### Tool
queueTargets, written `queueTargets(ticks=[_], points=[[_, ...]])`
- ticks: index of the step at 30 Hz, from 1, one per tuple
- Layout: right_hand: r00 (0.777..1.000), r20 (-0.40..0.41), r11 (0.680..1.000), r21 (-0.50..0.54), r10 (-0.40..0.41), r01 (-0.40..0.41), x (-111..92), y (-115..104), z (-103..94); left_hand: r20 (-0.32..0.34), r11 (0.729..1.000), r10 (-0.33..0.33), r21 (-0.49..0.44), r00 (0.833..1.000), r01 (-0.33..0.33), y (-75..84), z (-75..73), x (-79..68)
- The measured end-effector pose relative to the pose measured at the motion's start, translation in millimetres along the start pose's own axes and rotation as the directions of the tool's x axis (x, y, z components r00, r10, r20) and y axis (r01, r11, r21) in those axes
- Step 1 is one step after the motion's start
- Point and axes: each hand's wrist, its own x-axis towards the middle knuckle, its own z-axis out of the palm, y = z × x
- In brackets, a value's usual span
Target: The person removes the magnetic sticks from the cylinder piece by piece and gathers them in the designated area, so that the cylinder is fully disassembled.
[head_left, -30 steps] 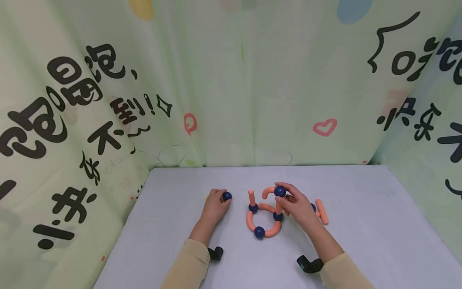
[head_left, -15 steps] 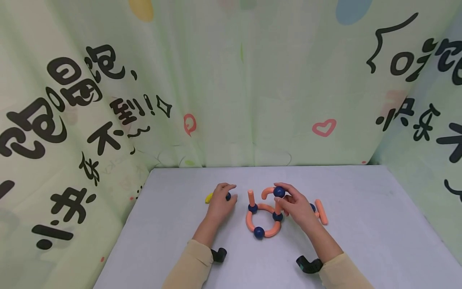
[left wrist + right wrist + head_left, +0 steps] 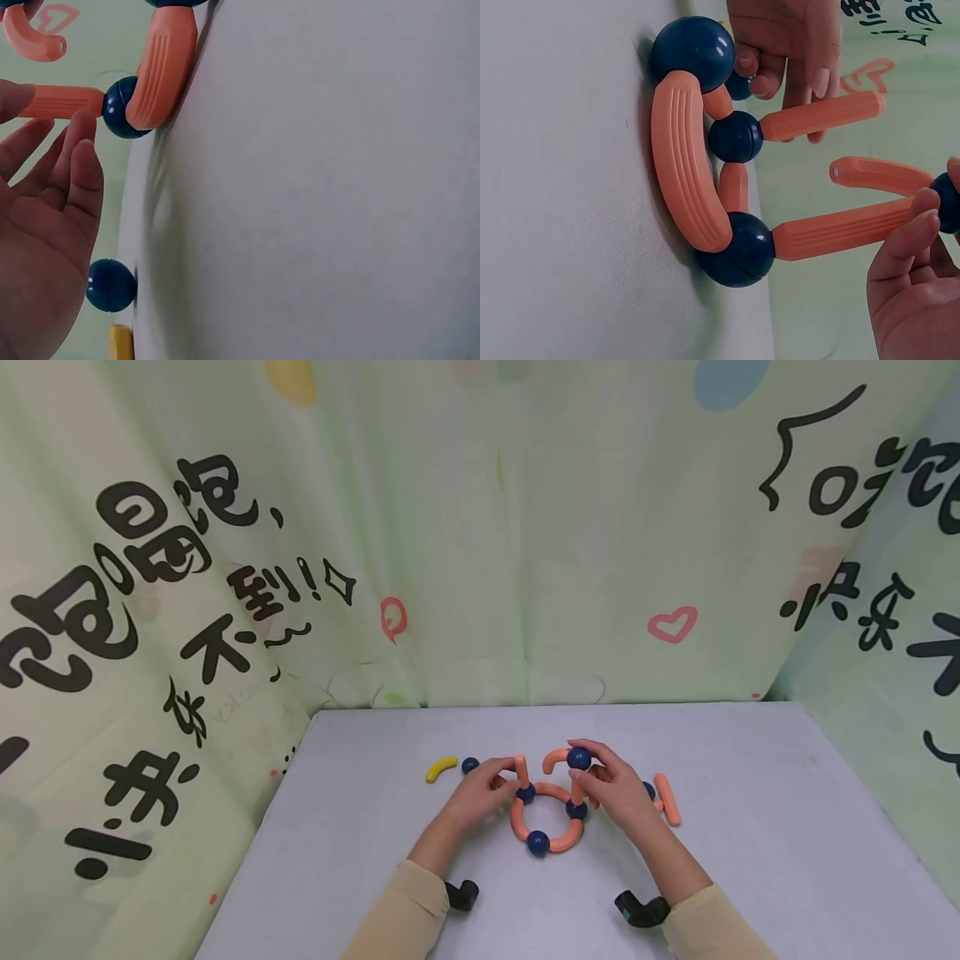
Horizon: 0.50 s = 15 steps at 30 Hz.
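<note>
Orange curved pieces and blue balls form a ring [image 3: 517, 820] on the surface [image 3: 787, 860] between the hands, where the left hand [image 3: 480, 795], nearly closed, pinches the upright left rod [image 3: 521, 766] between thumb and fingers. The right hand [image 3: 618, 785], fingers bent, grips the upper blue ball [image 3: 579, 758] atop the upright right rod [image 3: 832, 231], and from that ball a curved arm [image 3: 553, 762] reaches toward the left hand. Just past the left hand lie a loose blue ball [image 3: 470, 765] and a yellow piece [image 3: 441, 769]; a straight rod [image 3: 667, 800] lies right of the right hand.
</note>
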Motion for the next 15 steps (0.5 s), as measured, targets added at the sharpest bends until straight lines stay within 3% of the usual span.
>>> queueTargets(ticks=[3,15], points=[[1.0,0.006,1.0,0.0,0.003,-0.003,-0.6,-0.3,0.1,0.015,1.0,-0.017,-0.011,1.0,0.017,-0.7,4.9,-0.2],[1.0,0.002,1.0,-0.02,-0.003,0.003,-0.1,0.6,0.0,-0.035,0.999,-0.032,-0.039,0.999,0.03,-3.0,18.1,5.1]])
